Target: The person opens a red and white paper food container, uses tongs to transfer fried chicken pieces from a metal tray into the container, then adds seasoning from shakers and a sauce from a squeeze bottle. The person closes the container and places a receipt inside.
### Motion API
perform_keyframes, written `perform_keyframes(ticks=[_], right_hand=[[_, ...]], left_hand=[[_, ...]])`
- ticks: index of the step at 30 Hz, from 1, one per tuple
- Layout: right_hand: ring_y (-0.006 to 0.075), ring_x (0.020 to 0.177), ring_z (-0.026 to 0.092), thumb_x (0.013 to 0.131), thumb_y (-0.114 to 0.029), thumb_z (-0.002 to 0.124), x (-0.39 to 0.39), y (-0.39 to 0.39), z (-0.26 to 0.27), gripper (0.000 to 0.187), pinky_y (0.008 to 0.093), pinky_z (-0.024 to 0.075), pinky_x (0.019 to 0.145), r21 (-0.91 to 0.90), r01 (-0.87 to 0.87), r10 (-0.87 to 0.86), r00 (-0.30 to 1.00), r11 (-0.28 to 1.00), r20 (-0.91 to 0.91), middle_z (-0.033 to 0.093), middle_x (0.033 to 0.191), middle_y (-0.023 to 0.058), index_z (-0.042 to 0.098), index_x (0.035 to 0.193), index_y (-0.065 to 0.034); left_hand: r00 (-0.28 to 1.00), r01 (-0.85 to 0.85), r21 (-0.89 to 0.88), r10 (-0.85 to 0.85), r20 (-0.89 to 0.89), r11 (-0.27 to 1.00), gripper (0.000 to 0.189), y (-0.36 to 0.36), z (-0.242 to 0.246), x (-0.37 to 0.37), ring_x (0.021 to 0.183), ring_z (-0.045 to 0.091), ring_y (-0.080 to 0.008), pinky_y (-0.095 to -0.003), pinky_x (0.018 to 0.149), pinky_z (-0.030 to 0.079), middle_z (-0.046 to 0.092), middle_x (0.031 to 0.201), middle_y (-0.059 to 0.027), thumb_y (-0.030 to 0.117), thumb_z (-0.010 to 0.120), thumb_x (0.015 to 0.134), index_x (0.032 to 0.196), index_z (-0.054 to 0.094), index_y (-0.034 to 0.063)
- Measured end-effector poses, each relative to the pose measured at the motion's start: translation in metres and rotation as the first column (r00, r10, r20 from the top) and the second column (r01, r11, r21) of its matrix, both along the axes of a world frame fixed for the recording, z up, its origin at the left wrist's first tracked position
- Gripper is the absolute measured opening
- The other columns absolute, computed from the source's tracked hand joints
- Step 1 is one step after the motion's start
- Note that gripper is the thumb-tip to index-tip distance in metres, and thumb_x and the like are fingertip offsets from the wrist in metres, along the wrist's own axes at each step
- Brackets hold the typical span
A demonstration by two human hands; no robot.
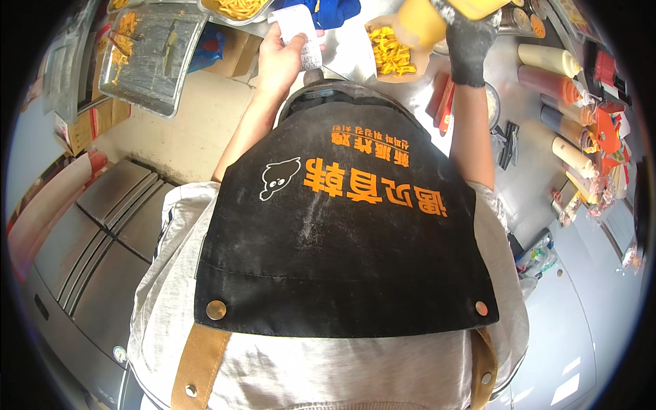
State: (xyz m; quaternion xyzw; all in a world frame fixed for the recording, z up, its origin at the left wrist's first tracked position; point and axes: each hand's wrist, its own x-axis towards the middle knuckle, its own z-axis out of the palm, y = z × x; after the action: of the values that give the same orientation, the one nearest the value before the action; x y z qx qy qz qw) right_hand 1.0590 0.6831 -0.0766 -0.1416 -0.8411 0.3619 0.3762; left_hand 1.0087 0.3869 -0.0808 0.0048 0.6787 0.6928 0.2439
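In my bare left hand point(281, 59) is a printed paper receipt point(302, 43), pinched between thumb and fingers. My right hand point(467, 48), in a dark glove dusted with white, is at the top right against a yellow container point(479, 6) cut off by the picture's top edge; its grip is partly hidden. Just left of that hand is a blurred yellow shape point(420, 23), which I cannot identify. It partly covers an open paper box point(376, 28) that holds crinkle-cut fries point(389, 51). A tray of straight fries point(241, 9) stands beyond my left hand.
A metal tray with crumbs point(154, 92) lies at the upper left, near a cardboard box point(230, 48). Blue cloth point(333, 13) lies at the top. Several sauce squeeze bottles point(548, 59) line the counter's right side, with shaker jars point(512, 20) beyond. A red box point(445, 100) sits by my right forearm.
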Motion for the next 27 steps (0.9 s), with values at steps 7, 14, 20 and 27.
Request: perform_keyframes(ticks=[7, 14, 20, 27], right_hand=[[0.0184, 0.108, 0.064, 0.074, 0.0, 0.084, 0.015, -0.005, 0.008, 0.072, 0.034, 0.0521, 0.097, -0.443, -0.187, 0.117, 0.976, 0.877, -0.182, 0.065, 0.123, 0.0086, 0.047, 0.136, -0.0004], [0.0168, 0.099, 0.065, 0.076, 0.0, 0.084, 0.012, 0.019, 0.007, 0.065, 0.0314, 0.0542, 0.088, -0.407, -0.155, 0.034, 0.956, 0.9, -0.29, 0.067, 0.114, 0.0078, 0.05, 0.131, -0.001], [0.0175, 0.102, 0.064, 0.076, 0.003, 0.083, 0.017, 0.037, -0.003, 0.07, 0.0326, 0.0539, 0.09, -0.451, -0.078, -0.036, 0.97, 0.889, -0.239, 0.066, 0.116, 0.0073, 0.046, 0.135, -0.0008], [0.0178, 0.105, 0.064, 0.08, 0.001, 0.079, 0.05, 0.028, 0.014, 0.054, 0.0337, 0.0517, 0.094, -0.387, 0.03, -0.095, 0.984, 0.921, -0.151, 0.065, 0.115, 0.0078, 0.054, 0.128, -0.0013]], left_hand=[[0.999, -0.025, -0.013, 0.025, 0.024, 1.0, 0.029, -0.002, 0.005, 0.002, 0.089, 0.074, -0.0249, -0.034, 0.077, 0.062, 0.072, 0.109, -0.0199, 0.001, 0.044, 0.101, 0.129, 0.047, -0.0041], [1.0, 0.029, -0.041, -0.029, -0.011, 0.999, 0.03, -0.002, 0.004, 0.005, 0.086, 0.074, -0.0243, -0.034, 0.076, 0.062, 0.072, 0.108, -0.0196, 0.0, 0.045, 0.1, 0.13, 0.046, -0.0045], [1.0, 0.029, -0.017, -0.029, 0.007, 0.999, 0.031, 0.007, 0.005, 0.005, 0.085, 0.074, -0.0246, -0.0338, 0.075, 0.061, 0.072, 0.107, -0.0196, -0.001, 0.044, 0.099, 0.13, 0.046, -0.0049], [1.0, 0.027, -0.048, -0.027, 0.01, 0.999, 0.032, 0.015, 0.001, 0.006, 0.086, 0.074, -0.0272, -0.0345, 0.075, 0.061, 0.072, 0.107, -0.0208, -0.003, 0.044, 0.097, 0.129, 0.045, -0.0051]])
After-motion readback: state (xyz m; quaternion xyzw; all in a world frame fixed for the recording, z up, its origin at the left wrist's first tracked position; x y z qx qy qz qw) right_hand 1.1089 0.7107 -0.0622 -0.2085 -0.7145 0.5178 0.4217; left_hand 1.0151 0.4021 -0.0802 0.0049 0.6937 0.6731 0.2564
